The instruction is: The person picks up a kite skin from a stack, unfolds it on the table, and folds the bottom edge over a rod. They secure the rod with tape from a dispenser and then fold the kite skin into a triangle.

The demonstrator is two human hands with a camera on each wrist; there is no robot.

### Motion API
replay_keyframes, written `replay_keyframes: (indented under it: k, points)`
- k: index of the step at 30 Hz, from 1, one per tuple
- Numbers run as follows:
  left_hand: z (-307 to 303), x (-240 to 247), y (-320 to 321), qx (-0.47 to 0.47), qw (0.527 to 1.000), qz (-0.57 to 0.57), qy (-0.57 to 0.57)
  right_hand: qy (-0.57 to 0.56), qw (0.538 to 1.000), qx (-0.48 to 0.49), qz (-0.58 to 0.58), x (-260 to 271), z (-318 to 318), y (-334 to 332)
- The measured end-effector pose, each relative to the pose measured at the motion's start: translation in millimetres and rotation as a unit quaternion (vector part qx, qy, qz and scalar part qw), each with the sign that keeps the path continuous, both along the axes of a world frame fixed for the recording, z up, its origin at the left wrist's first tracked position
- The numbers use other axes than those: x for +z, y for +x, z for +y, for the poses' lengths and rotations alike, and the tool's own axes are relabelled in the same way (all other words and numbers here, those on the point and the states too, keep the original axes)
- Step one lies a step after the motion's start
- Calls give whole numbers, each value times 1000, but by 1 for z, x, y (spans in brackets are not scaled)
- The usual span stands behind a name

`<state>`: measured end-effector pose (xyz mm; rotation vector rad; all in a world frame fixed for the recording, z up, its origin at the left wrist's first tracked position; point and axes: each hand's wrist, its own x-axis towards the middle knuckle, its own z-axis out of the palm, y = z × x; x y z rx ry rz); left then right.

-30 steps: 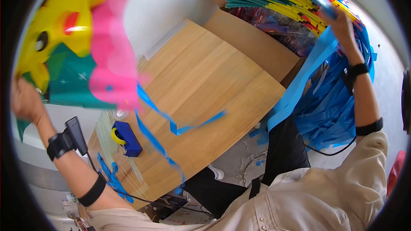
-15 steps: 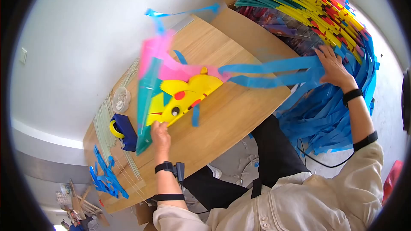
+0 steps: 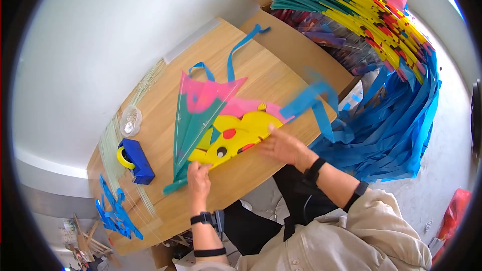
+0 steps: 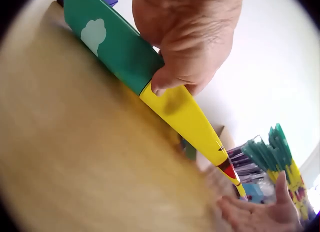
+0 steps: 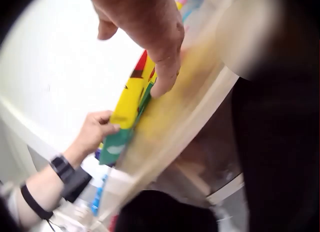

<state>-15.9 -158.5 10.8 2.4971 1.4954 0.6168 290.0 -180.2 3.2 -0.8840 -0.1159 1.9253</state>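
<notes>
A folded kite [image 3: 236, 135] in yellow, green and pink lies over the wooden table [image 3: 273, 73], its cartoon face partly showing. Blue ribbon tails [image 3: 311, 98] trail from its right corner, and thinner ones [image 3: 236, 57] run off its far end. My left hand [image 3: 199, 183] pinches the near folded edge, close to where yellow meets green; the left wrist view shows the thumb [image 4: 167, 82] on that edge. Fingers spread, my right hand [image 3: 286, 148] is at the same edge further right. In the right wrist view its fingertips overlap the kite [image 5: 131, 94].
A thick stack of similar kites [image 3: 371, 15], with a mass of blue tails [image 3: 386, 130], stands right of the table by a cardboard box [image 3: 296, 45]. Left on the table are a blue tape dispenser [image 3: 139, 165], a clear tub [image 3: 130, 120], thin rods [image 3: 113, 145] and blue strips [image 3: 118, 211].
My left hand has brought the kite from the far left down onto the table. My right hand has left the stack and come to the kite's near edge.
</notes>
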Motion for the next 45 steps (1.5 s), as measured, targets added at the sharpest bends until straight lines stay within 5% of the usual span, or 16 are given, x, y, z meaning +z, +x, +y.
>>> replay_keyframes:
  k: [2, 6, 8, 9, 10, 12, 14, 16, 19, 21, 22, 29, 35, 38, 41, 45]
  points:
    - [-23, -12, 3, 51, 998, -19, 8, 34, 977, -120, 170, -2, 28, 35]
    - [-46, -20, 11, 87, 996, -19, 29, 0, 949, -289, 124, 7, 89, 154]
    - [-46, -26, 17, 101, 994, -17, 47, 114, 915, -219, -319, 58, 77, 185]
    - [-45, -29, 21, 108, 993, -16, 49, 95, 715, -85, -688, 72, 69, 188]
    - [-44, -32, 26, 101, 993, -2, 65, 62, 374, 61, -923, 83, 61, 186]
    - [-45, -29, 36, 100, 991, 14, 83, 106, 337, 134, -926, 101, 40, 156]
    - [-45, -14, 46, 89, 995, 33, 41, 184, 475, 136, -850, 84, 27, 113]
    - [-44, -3, 42, 87, 994, 61, 6, 456, 499, 43, -735, 34, 5, 70]
    - [-33, 4, 31, 56, 996, 42, -57, 522, 493, 154, -679, 15, -13, 25]
    - [-18, -3, 18, 75, 991, 64, -94, 494, 371, 263, -741, 8, -18, 21]
    - [-8, -6, 10, 80, 991, 63, -91, 499, 367, 262, -740, 9, -16, 21]
    - [59, -17, -31, 271, 962, -38, -22, 478, 406, 289, -723, 13, -10, 21]
    - [78, -39, -54, 384, 922, 19, 45, 468, 421, 284, -723, 14, -9, 20]
    - [88, -39, -62, 444, 890, -67, -76, 465, 431, 282, -720, 16, -9, 21]
    - [95, -36, -77, 401, 882, -94, -231, 460, 439, 278, -720, 15, -12, 22]
    - [79, -39, -84, 345, 915, -119, -169, 456, 454, 268, -717, 17, -23, 27]
